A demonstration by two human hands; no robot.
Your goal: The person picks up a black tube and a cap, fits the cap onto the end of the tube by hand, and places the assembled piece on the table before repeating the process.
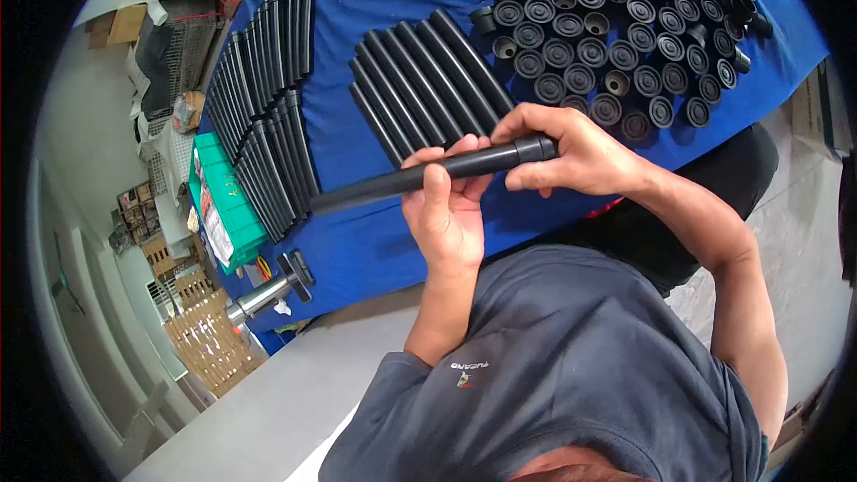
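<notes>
Your left hand [446, 214] clasps the black tube [420, 177] at mid-length above the blue table [375, 241] while your right hand [571, 156] pinches the end cap [536, 148]; the tube looks rigid, light and smooth, so probably best gripped around its shaft.

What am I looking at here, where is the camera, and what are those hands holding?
One camera sits on a person's head, looking down, so the view is warped and the dark shirt fills the bottom. The left hand wraps a long black tube. The right hand pinches a black cap at the tube's end. Behind lies a blue-covered table with a row of black tubes, more tube rows and many round black caps.
</notes>
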